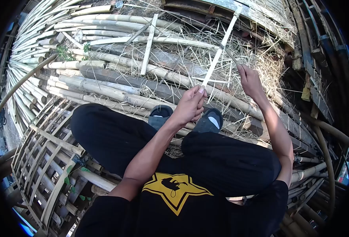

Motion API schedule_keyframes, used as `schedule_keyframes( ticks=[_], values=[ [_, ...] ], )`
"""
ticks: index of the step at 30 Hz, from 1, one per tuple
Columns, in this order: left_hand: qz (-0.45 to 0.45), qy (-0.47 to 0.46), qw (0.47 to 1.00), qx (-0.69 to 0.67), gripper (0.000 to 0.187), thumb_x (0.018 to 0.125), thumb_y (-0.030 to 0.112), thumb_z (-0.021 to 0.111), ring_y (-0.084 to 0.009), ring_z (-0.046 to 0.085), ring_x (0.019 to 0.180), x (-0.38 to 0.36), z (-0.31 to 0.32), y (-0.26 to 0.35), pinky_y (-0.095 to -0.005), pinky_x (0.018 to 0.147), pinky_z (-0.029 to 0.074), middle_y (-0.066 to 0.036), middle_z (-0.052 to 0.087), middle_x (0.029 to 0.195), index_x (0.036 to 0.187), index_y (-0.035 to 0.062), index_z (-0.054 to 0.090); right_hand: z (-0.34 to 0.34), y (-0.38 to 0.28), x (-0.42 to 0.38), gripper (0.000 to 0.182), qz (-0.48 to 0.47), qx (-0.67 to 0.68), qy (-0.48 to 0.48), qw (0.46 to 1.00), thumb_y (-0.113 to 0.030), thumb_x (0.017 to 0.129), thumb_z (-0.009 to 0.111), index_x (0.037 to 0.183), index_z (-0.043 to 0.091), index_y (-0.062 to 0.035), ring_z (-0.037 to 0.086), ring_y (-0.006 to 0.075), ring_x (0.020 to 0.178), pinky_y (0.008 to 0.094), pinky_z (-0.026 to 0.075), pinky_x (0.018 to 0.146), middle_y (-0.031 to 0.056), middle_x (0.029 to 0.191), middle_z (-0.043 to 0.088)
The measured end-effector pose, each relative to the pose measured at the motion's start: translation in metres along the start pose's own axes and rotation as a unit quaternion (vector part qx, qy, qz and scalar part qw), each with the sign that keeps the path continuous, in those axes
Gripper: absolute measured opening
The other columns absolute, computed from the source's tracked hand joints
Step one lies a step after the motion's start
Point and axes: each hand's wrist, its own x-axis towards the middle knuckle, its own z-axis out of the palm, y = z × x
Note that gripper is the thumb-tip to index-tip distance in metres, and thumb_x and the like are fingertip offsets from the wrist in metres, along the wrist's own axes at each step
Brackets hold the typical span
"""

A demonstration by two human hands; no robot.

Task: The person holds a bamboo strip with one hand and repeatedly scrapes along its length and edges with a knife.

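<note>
My left hand (190,104) is closed around the near end of a pale bamboo strip (218,54), thumb lying along it. The strip slants away up and to the right, its far end near a wooden ledge. To the right, my right hand (250,81) grips a thin knife (231,57), its handle hidden in the fist. The knife's tip end overlaps the strip around the middle of its length. Another short bamboo strip (149,44) lies across the poles, left of my hands.
Long bamboo poles (115,59) cover the ground ahead, strewn with shavings (261,59). A stack of cut poles (30,75) fans out at far left. A woven bamboo lattice (44,158) stands at lower left. Wooden pallets (316,51) rise at right. My sandalled feet (208,120) rest below the hands.
</note>
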Motion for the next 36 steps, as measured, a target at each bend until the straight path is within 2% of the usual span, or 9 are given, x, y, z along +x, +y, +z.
schedule_keyframes(
  ticks=[6,9,13,16,19,21,23,34,36],
  values=[
    [0.003,0.014,0.998,0.055,0.026,0.104,0.032,0.038,-0.0025,0.021,0.038,0.0,-0.005,0.003,-0.0209,0.033,0.017,0.007,0.025,0.055,0.092,0.0095,0.044,0.004,-0.03,-0.013,0.032,-0.119,-0.004,-0.073,0.99,-0.031,0.098,0.049,0.081,0.054,-0.0043,0.053,0.0402,0.051,0.0483,0.039,0.049,0.0187,0.054,0.05],
    [0.001,-0.015,0.998,0.059,0.027,0.105,0.032,0.038,-0.0022,0.02,0.037,-0.007,-0.002,0.004,-0.0202,0.033,0.016,0.007,0.026,0.054,0.089,0.0099,0.043,-0.01,-0.015,-0.001,0.034,-0.121,-0.016,-0.058,0.991,-0.033,0.098,0.049,0.082,0.055,-0.004,0.054,0.0399,0.052,0.0479,0.039,0.05,0.0185,0.054,0.051],
    [-0.04,-0.05,0.997,0.035,0.027,0.104,0.031,0.039,-0.0018,0.02,0.037,-0.012,0.004,0.004,-0.02,0.033,0.014,0.008,0.026,0.054,0.088,0.0104,0.042,-0.057,0.049,0.033,0.04,0.004,-0.132,0.058,0.99,-0.04,0.098,0.048,0.083,0.056,-0.0044,0.057,0.0421,0.058,0.0498,0.042,0.053,0.0198,0.058,0.055],
    [-0.058,-0.06,0.996,0.031,0.027,0.104,0.031,0.039,-0.0016,0.019,0.037,-0.009,0.009,0.009,-0.0201,0.033,0.014,0.008,0.026,0.054,0.088,0.0104,0.041,-0.067,0.082,0.038,0.042,0.008,-0.203,0.087,0.975,-0.043,0.099,0.045,0.086,0.057,-0.0052,0.059,0.0456,0.067,0.0548,0.043,0.06,0.023,0.067,0.06],
    [-0.077,-0.081,0.994,0.017,0.027,0.104,0.031,0.04,-0.0016,0.019,0.038,-0.009,0.011,0.005,-0.02,0.034,0.013,0.008,0.025,0.055,0.087,0.0106,0.041,-0.066,0.108,0.029,0.039,0.014,-0.259,0.05,0.964,-0.043,0.098,0.045,0.09,0.057,-0.0067,0.059,0.0465,0.069,0.0548,0.045,0.063,0.0234,0.07,0.061],
    [-0.094,-0.063,0.992,0.048,0.026,0.104,0.031,0.04,-0.0016,0.018,0.038,-0.008,0.016,0.003,-0.0201,0.034,0.013,0.008,0.025,0.055,0.088,0.0108,0.042,-0.066,0.135,0.026,0.037,-0.047,-0.286,0.07,0.955,-0.042,0.098,0.045,0.099,0.061,-0.0089,0.058,0.0464,0.066,0.0542,0.047,0.067,0.0208,0.072,0.063],
    [-0.084,-0.074,0.992,0.052,0.025,0.104,0.031,0.041,-0.0018,0.019,0.037,-0.005,0.018,-0.004,-0.0203,0.034,0.013,0.008,0.025,0.055,0.088,0.0111,0.042,-0.072,0.147,0.02,0.04,-0.036,-0.298,0.08,0.95,-0.043,0.097,0.047,0.096,0.062,-0.0065,0.061,0.0445,0.069,0.0532,0.048,0.068,0.0216,0.073,0.064],
    [-0.113,-0.037,0.988,0.102,0.023,0.103,0.028,0.043,-0.0011,0.02,0.039,-0.015,0.021,-0.01,-0.02,0.035,0.014,0.009,0.026,0.054,0.088,0.0108,0.045,-0.073,0.14,0.0,0.053,0.059,-0.231,0.003,0.971,-0.046,0.098,0.042,0.077,0.062,-0.0013,0.062,0.043,0.072,0.0505,0.047,0.066,0.0241,0.073,0.063],
    [-0.102,-0.035,0.988,0.112,0.023,0.103,0.028,0.043,-0.0011,0.02,0.039,-0.013,0.01,-0.006,-0.0198,0.035,0.014,0.009,0.026,0.054,0.089,0.0107,0.045,-0.045,0.191,0.009,0.054,0.045,-0.08,-0.033,0.995,-0.047,0.098,0.044,0.076,0.058,-0.0002,0.049,0.0298,0.051,0.0419,0.04,0.052,0.012,0.054,0.051]
  ],
)
